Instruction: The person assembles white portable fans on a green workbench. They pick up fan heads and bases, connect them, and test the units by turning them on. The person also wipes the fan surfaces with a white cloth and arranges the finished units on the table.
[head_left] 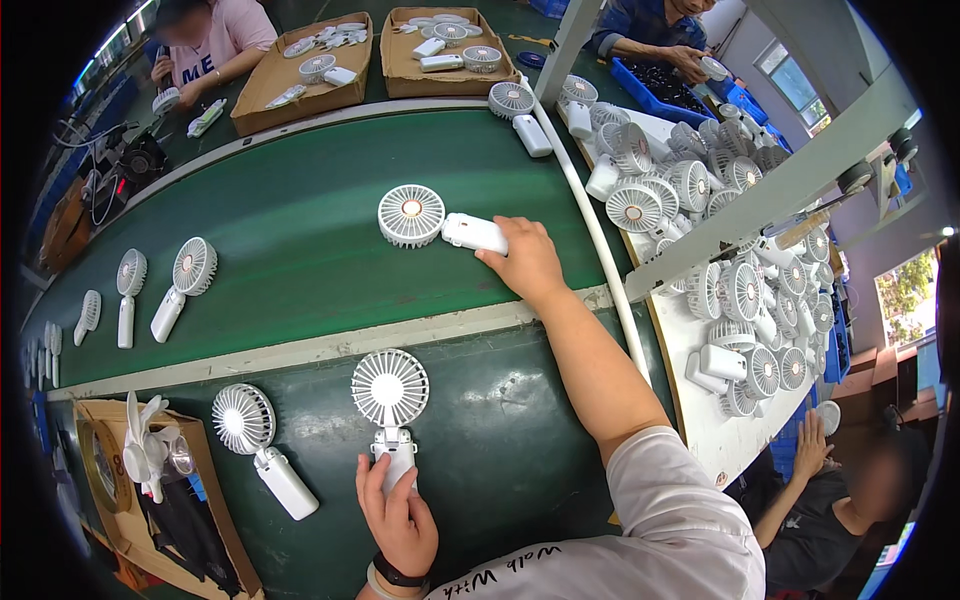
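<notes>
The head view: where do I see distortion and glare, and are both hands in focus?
In the head view, the green belt has edges that bow from fisheye distortion; in the same view, pale glare lies on the dark green table; also there, the left hand and right hand look reasonably sharp.

- The right hand [525,258] is gripping the handle of a white fan [411,213] over the green belt [300,270].
- The left hand [398,520] is touching the handle of a second fan [390,388] on the dark table [520,440].
- A third fan [287,484] is lying left of it, near a cardboard box [234,540].
- Several fans [195,265] are resting along the belt's left.
- A heap of fans [742,290] is covering much of the white board [715,440] at right.
</notes>
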